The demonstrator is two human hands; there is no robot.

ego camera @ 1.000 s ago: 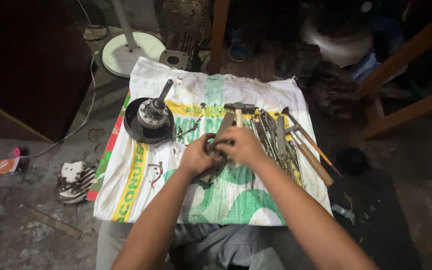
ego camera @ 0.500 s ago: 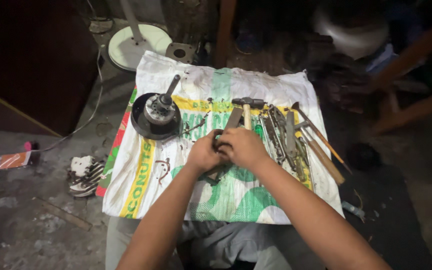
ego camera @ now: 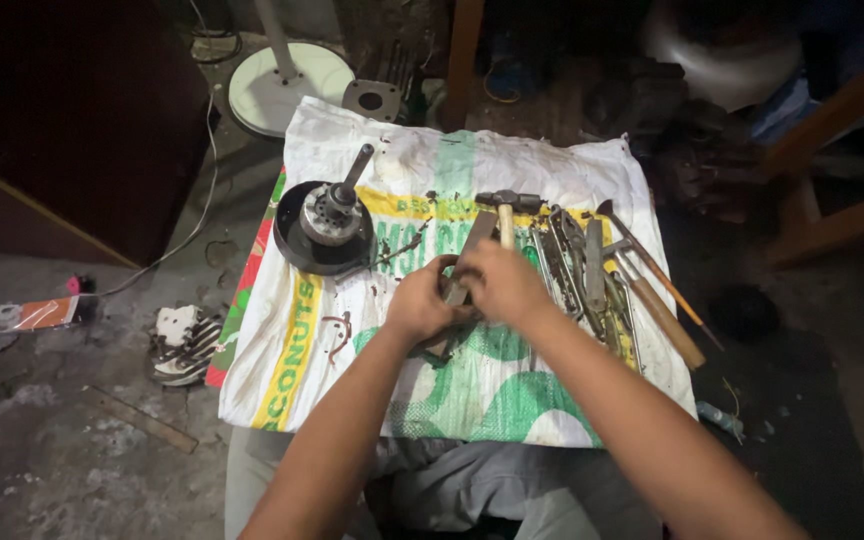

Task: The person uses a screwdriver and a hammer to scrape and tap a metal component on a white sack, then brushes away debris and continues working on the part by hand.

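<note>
My left hand (ego camera: 420, 303) and my right hand (ego camera: 500, 284) are closed together over the middle of a white woven sack (ego camera: 472, 385) spread on my lap. Between them they grip a small dark metal part with a ring-shaped edge (ego camera: 449, 288); most of it is hidden by the fingers. A flat metal bar (ego camera: 475, 235) lies just beyond the hands, pointing away from me. To the left stands a round black motor housing with an upright shaft (ego camera: 328, 222).
A hammer (ego camera: 505, 207), wrenches (ego camera: 562, 255) and wooden-handled tools (ego camera: 664, 315) lie in a row on the sack's right side. Small bent metal pieces (ego camera: 337, 333) rest on its left. A white round fan base (ego camera: 288, 85) and a sandal (ego camera: 182, 343) are on the floor.
The view has shifted slightly, so the sack sits further right and lower in frame. Both hands stay clasped on the small part at the sack's middle.
</note>
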